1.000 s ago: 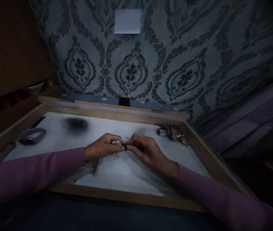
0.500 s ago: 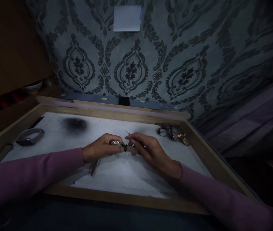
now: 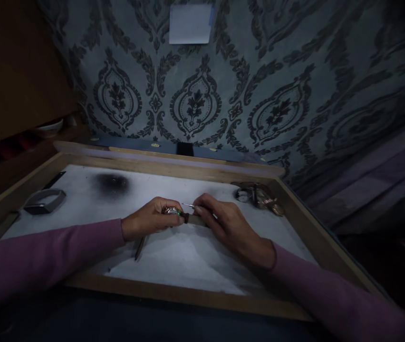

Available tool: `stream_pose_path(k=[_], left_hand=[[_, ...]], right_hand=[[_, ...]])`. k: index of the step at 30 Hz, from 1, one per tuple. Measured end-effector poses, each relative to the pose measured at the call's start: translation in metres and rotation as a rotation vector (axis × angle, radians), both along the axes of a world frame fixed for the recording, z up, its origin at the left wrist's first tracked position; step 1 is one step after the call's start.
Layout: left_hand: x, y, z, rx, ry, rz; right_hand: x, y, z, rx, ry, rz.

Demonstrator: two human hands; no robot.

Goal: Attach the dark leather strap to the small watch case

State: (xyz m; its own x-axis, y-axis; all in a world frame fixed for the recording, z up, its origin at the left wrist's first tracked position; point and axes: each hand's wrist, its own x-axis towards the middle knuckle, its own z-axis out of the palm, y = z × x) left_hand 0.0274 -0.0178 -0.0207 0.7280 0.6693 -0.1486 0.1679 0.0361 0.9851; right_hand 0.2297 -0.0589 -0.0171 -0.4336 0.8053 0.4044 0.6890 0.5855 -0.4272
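Observation:
My left hand (image 3: 156,216) is closed around a wristwatch (image 3: 172,210) with a shiny, glittering bezel, held above the white sheet. One strap end (image 3: 139,248) hangs below the hand, while the other part of the strap (image 3: 196,219) stretches right, beneath my right hand (image 3: 224,223). Between the right thumb and fingers is a thin metal screwdriver-like tool (image 3: 188,205), its slim tip aimed left, close to the watch. Whether the tip touches the watch I cannot tell. The lower fingers of the right hand are partly hidden.
A shallow wooden tray (image 3: 174,289) lined with white sheet surrounds both hands. Inside, a grey-banded watch (image 3: 45,201) lies at left and a pile of watches (image 3: 259,197) at back right. A dark smudge (image 3: 111,184) marks the sheet. Behind stands a patterned wall (image 3: 195,99).
My right hand has shifted its fingers, and the tool now lies flatter with its tip pointing left toward the watch. The left hand and watch stay nearly still.

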Motion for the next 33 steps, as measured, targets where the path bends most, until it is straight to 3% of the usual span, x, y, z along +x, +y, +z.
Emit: stream_pose_path(k=[11, 23, 33], left_hand=[[-0.0012, 0.0014, -0.0001, 0.0, -0.02, -0.025], [-0.0011, 0.0019, -0.0025, -0.002, -0.025, -0.019], [-0.0006, 0.0017, -0.0021, -0.007, -0.016, -0.001]], right_hand=[[0.0033, -0.0026, -0.0022, 0.027, -0.081, 0.062], [0.0033, 0.0001, -0.0033, -0.13, -0.072, 0.068], [0.0082, 0.0042, -0.0083, 0.033, -0.107, 0.082]])
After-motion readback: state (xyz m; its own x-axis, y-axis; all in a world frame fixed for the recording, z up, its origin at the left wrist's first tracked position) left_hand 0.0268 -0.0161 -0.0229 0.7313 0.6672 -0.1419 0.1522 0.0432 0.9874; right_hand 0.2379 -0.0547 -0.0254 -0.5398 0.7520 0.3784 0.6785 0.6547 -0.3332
